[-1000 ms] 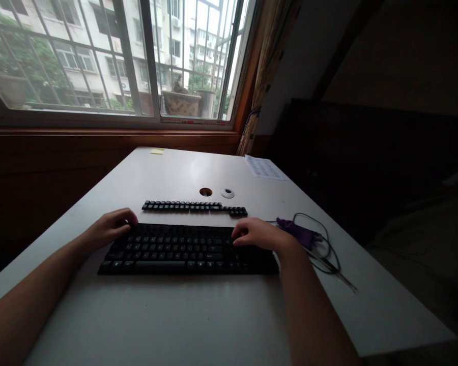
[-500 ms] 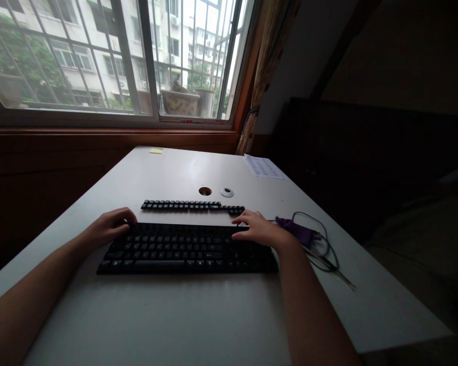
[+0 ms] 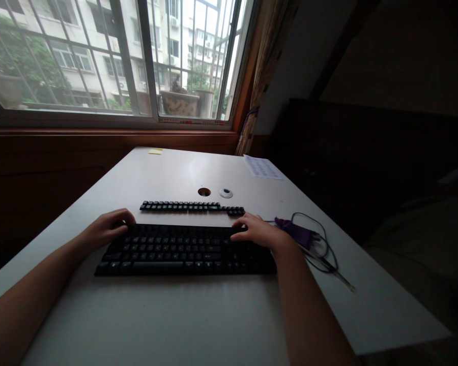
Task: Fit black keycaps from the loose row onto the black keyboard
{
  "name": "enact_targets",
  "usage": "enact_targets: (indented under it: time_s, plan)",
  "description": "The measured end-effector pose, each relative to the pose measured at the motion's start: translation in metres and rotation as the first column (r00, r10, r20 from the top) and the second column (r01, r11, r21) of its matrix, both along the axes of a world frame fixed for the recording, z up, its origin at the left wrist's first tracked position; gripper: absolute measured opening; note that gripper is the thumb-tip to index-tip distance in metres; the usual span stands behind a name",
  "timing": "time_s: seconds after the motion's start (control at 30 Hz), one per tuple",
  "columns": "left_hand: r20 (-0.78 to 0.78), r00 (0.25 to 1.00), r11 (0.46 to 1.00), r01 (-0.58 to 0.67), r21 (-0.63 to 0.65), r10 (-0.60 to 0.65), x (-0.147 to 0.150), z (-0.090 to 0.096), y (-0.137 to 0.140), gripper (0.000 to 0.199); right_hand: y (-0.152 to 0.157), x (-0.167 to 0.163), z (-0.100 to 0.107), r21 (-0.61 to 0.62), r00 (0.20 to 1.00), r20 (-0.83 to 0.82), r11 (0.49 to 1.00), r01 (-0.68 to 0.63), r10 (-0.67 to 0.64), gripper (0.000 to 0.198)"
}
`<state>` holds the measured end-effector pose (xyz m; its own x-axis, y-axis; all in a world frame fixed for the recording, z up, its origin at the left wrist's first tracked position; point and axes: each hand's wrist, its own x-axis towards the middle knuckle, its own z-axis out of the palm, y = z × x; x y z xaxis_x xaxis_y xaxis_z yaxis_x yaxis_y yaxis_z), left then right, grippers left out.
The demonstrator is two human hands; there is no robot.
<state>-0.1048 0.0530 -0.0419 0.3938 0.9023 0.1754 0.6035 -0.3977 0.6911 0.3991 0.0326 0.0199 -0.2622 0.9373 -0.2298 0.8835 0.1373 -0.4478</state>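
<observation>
A black computer keyboard (image 3: 168, 249) lies flat on the white table in front of me, its back rows dark and seemingly without keycaps. My left hand (image 3: 112, 226) is closed around its back left corner, fingers curled and thumb at the edge. At the back edge right of centre, my right hand (image 3: 255, 231) grips the keyboard between bent fingers and thumb; the contact is partly hidden. Behind the keyboard, loose black keycaps (image 3: 181, 206) stand lined up in rows. A smaller group of keycaps (image 3: 235, 210) sits at their right end, close to my right fingers.
Right of the keyboard lie a purple cloth pouch (image 3: 297, 234), a looped dark cable (image 3: 334, 254) and a thin metallic tool (image 3: 345, 280). Farther back are a cable hole (image 3: 204, 192), its round cover (image 3: 226, 193), a printed sheet (image 3: 263, 168) and a yellow note (image 3: 155, 151).
Both hands keep nearly the same places on the keyboard. The right thumb and fingers shift very slightly, and the whole view moves a little.
</observation>
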Motion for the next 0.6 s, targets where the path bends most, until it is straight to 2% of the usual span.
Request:
enact_targets:
  time_s: [0.4, 0.6]
  plan:
    - [-0.003, 1.000, 1.000, 0.003, 0.015, -0.003, -0.0004, 0.0002, 0.0000, 0.022, -0.0017, -0.0035, 0.0012, -0.001, 0.999, 0.029, 1.000, 0.018, -0.018, 0.040]
    - [-0.009, 1.000, 1.000, -0.001, 0.014, 0.002, -0.0017, -0.0016, 0.0007, 0.026, -0.0002, 0.0018, -0.0012, 0.003, 1.000, 0.013, 1.000, -0.027, 0.027, 0.040]
